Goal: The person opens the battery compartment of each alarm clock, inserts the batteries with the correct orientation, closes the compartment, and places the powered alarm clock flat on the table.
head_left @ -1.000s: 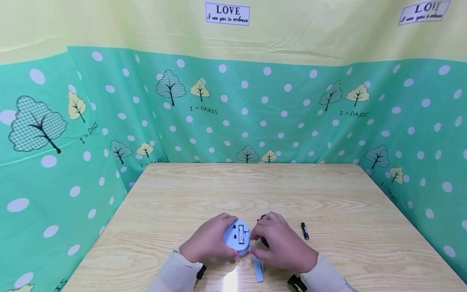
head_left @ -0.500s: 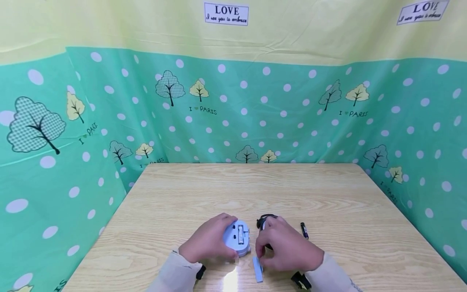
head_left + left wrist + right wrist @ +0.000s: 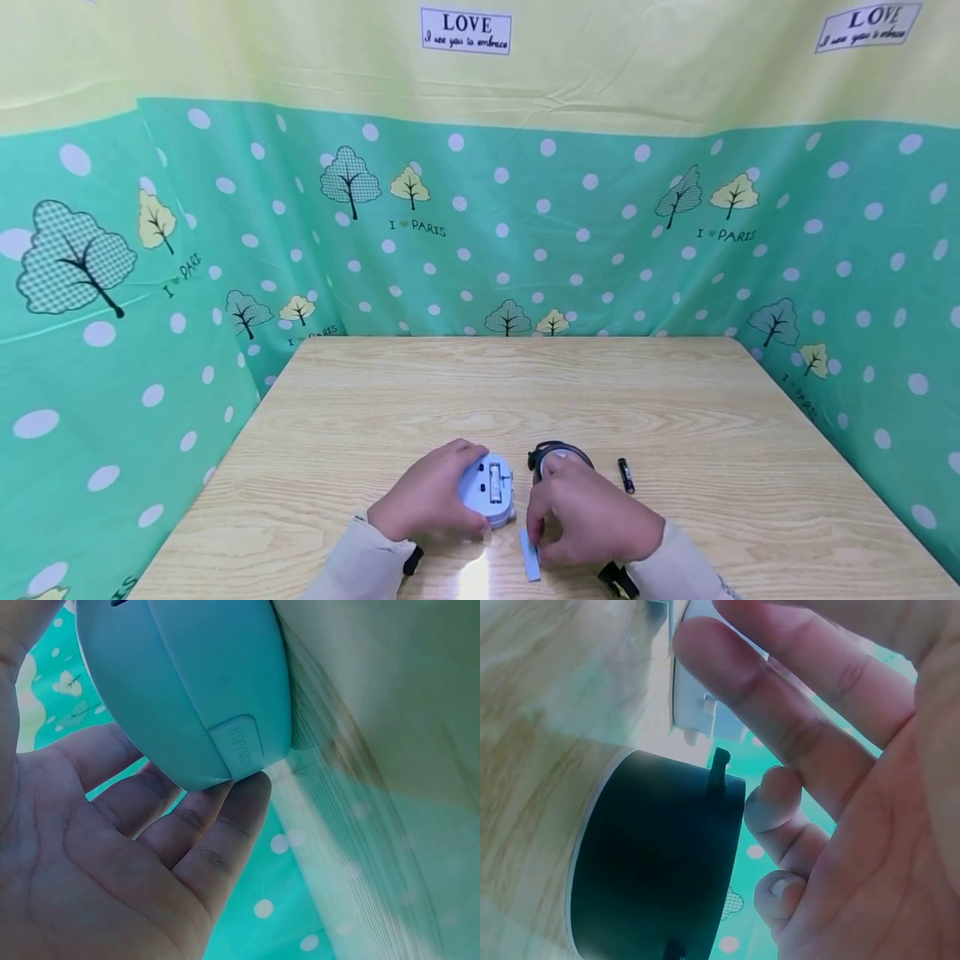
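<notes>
A light blue alarm clock (image 3: 478, 498) lies with its back up, showing two black knobs and a battery (image 3: 495, 483) in its uncovered slot. My left hand (image 3: 435, 492) holds it, thumb and fingers spread around the rim; the left wrist view shows fingertips against the clock's side (image 3: 217, 682). To the right, my right hand (image 3: 585, 512) pinches the edge of a narrow light blue battery cover (image 3: 530, 557) on the table. The right wrist view shows that hand's palm and fingers (image 3: 780, 712), with the clock (image 3: 694, 697) beyond; the pinched spot is mostly out of frame.
A round black drum-shaped object (image 3: 551, 447) with small tabs stands just behind my right hand, close to its curled fingers in the right wrist view. A loose dark battery (image 3: 626, 475) lies to its right. The wooden table (image 3: 525, 383) ends at a dotted green curtain (image 3: 540, 208).
My right hand has moved from the clock's right side down and right to the battery cover, its finger and thumb closing at the cover's edge. The left hand and clock have stayed put.
</notes>
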Tool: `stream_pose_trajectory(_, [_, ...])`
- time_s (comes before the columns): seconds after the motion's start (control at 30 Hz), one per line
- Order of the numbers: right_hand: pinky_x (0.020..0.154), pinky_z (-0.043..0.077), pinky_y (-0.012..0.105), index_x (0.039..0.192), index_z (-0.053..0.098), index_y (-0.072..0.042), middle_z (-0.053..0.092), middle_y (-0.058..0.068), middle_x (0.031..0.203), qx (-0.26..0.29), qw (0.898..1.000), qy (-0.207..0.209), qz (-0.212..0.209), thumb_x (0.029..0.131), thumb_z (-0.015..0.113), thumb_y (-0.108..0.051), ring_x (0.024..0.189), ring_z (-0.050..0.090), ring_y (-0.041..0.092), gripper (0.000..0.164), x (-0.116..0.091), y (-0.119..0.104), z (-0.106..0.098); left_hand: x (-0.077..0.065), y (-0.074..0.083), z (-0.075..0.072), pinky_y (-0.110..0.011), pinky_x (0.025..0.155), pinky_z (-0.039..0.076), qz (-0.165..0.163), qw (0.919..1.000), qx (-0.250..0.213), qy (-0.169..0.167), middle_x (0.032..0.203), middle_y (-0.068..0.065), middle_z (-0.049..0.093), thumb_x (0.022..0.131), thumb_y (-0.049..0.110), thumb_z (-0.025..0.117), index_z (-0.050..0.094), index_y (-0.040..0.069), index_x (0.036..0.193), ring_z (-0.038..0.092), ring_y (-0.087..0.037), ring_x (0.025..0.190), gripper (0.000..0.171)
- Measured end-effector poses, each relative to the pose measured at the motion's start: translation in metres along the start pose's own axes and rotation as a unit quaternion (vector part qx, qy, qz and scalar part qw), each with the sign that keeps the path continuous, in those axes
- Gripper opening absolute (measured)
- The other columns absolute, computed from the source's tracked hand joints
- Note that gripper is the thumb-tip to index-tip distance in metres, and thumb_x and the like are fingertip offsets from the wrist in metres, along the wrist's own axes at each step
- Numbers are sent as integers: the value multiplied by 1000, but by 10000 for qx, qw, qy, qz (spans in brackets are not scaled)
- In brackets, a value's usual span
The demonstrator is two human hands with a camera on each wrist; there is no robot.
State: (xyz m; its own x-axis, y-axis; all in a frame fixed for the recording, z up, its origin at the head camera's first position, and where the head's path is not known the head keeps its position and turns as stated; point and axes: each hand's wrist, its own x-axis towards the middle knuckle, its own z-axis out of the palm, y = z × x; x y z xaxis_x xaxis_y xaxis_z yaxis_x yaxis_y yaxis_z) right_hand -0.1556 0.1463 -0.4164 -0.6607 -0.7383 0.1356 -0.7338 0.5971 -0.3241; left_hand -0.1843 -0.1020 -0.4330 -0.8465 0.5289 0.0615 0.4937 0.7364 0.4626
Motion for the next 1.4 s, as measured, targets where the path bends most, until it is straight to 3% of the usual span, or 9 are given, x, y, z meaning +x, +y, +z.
stream_pose_trajectory(0.37, [72, 24, 27, 67, 64, -47, 51, -33, 63, -56, 9999, -84, -30, 59, 86, -34, 76, 33, 4, 27, 0, 1, 3, 0, 1, -1, -32, 90, 47, -12, 10000, -33, -38, 126, 5, 56, 55, 47, 86, 50, 12, 137, 54, -10, 104, 96])
stream_pose_trajectory(1.1, [73, 24, 26, 62, 62, -48, 49, -37, 62, -387, 9981, 199, -426, 59, 84, -29, 75, 33, 3, 29, 1, 1, 7, 0, 0, 0, -33, 91, 46, -27, 10000, -64, -39, 127, 5, 55, 54, 47, 86, 50, 12, 137, 54, -10, 105, 97])
stream_pose_trajectory(1.4, [74, 23, 28, 62, 62, -48, 49, -38, 62, -383, 9987, 52, -338, 60, 84, -31, 77, 34, 4, 27, 1, 1, 6, -1, 0, 0, -34, 91, 46, -82, 9999, -87, -20, 128, 5, 55, 54, 46, 87, 49, 13, 138, 54, -11, 106, 98])
